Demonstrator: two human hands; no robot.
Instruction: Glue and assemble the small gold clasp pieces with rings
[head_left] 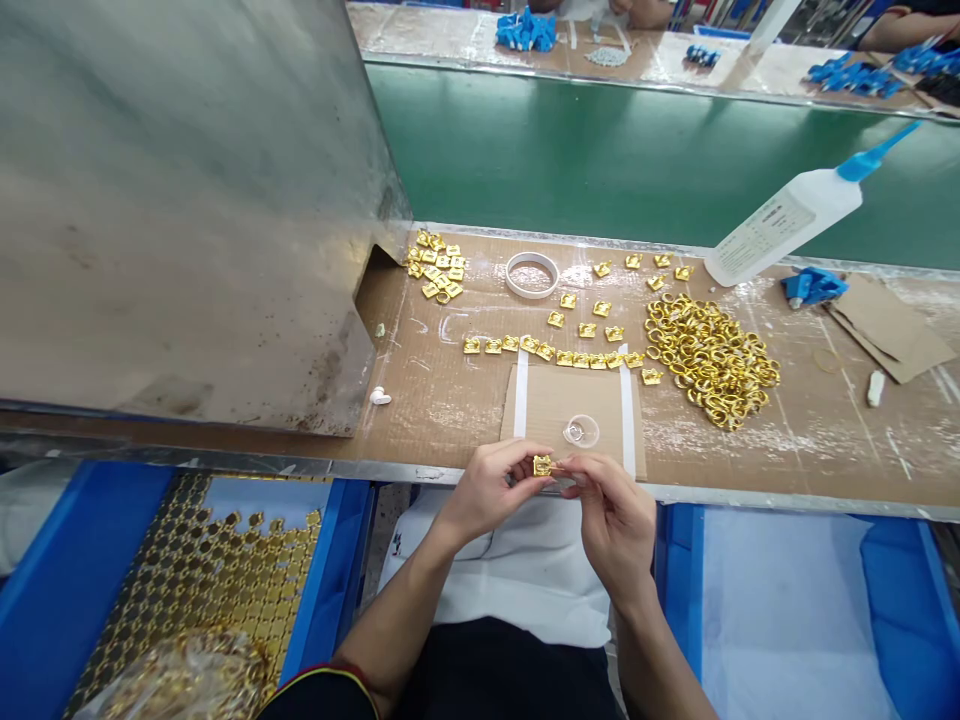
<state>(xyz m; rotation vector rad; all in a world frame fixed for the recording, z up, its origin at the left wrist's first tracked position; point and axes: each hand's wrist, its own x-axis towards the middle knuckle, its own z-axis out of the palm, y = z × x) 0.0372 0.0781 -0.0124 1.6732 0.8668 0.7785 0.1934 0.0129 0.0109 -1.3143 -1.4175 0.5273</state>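
Near the bench's front edge, my left hand pinches a small gold piece between its fingertips. My right hand is closed just right of it, its fingertips around a thin object at the piece's side, too small to make out. Just beyond my hands a small clear round dish rests on a cardboard pad with two white tape strips. Behind the pad runs a row of gold square pieces. A heap of gold rings lies to the right, and more gold pieces are clustered back left.
A large metal housing stands at the left. A white tape roll, a white bottle with blue nozzle and blue clips sit on the bench. Blue bins flank my lap. Other people's arms show beyond the green belt.
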